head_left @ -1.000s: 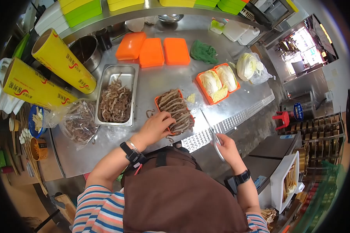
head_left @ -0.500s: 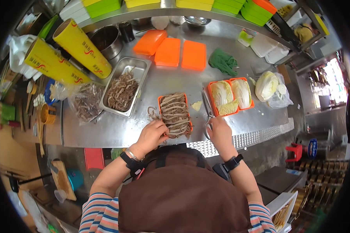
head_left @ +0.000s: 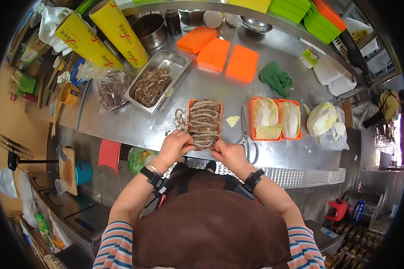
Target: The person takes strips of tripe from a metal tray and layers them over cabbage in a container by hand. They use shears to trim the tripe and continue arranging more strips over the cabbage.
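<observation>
An orange tray [head_left: 189, 117] holds brown, tripe-like strips [head_left: 204, 123], with paler strips laid crosswise on top. My left hand [head_left: 177, 145] pinches the strips at the tray's near left corner. At the near right corner, my right hand [head_left: 231, 154] has its fingertips closed on the strips' ends; the exact grip is partly hidden. A few loose strips [head_left: 180, 119] lie left of the tray. Scissors [head_left: 250, 145] rest on the steel table right of my right hand, apart from it. A scrap of cabbage leaf [head_left: 232, 120] lies between tray and scissors.
Left stands a steel pan [head_left: 184, 62] of similar strips, beside a plastic bag [head_left: 110, 89] of more. Orange trays [head_left: 277, 107] of cabbage, a whole cabbage [head_left: 322, 119] and a green cloth [head_left: 276, 78] are right. Orange lids [head_left: 242, 63] and yellow film rolls [head_left: 121, 33] stand behind.
My right hand has let go of the scissors and moved left to the tray's near right corner. My left hand stays at the near left corner. The view has shifted.
</observation>
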Available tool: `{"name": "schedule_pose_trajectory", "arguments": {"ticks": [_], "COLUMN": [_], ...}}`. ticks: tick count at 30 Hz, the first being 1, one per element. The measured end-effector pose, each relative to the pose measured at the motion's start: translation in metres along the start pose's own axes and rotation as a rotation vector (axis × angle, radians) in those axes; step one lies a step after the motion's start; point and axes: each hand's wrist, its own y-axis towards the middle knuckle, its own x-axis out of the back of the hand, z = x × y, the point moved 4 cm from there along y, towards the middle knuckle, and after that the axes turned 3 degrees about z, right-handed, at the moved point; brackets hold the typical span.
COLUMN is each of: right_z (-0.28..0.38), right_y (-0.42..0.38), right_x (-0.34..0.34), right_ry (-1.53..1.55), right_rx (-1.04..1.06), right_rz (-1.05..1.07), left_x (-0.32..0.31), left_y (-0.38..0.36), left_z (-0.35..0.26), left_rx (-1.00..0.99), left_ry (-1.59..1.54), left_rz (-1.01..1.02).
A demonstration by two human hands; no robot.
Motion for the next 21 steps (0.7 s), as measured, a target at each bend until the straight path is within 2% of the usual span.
{"name": "schedule_pose_trajectory", "arguments": {"ticks": [2,4,5,7,8,10,11,13,16,18,21], "right_z": [-0.001,-0.006,-0.013,-0.018,-0.018,-0.017,-0.014,-0.01,-0.012,-0.012,-0.01], "right_y": [0.002,-0.006,-0.01,-0.014,-0.014,-0.015,-0.016,-0.015,-0.021,-0.026,-0.037], "right_x": [0.005,0.019,0.023,0.029,0.032,0.036,0.039,0.044,0.041,0.039,0.04], "right_ry": [0.048,0.157,0.208,0.28,0.281,0.326,0.327,0.337,0.305,0.306,0.308], "right_rx": [-0.019,-0.111,-0.188,-0.258,-0.249,-0.33,-0.334,-0.353,-0.377,-0.406,-0.474], "right_rz": [0.001,-0.092,-0.067,-0.113,-0.111,-0.082,-0.078,-0.065,-0.045,-0.052,-0.075], "left_x": [0.005,0.022,0.032,0.041,0.042,0.043,0.044,0.036,0.027,0.026,0.019], "left_y": [-0.002,-0.013,-0.019,-0.023,-0.022,-0.005,0.0,0.015,0.03,0.036,0.023], "left_z": [0.006,0.024,0.035,0.053,0.058,0.039,0.037,0.034,0.05,0.05,0.052], "left_rx": [0.021,0.211,0.389,0.498,0.502,0.252,0.256,0.193,0.198,0.108,0.121], "left_ry": [0.0,-0.091,-0.058,0.074,0.077,0.139,0.136,0.381,0.344,0.297,0.22], "left_rz": [-0.006,-0.237,-0.247,-0.169,-0.177,-0.095,-0.09,0.195,0.237,0.247,0.292]}}
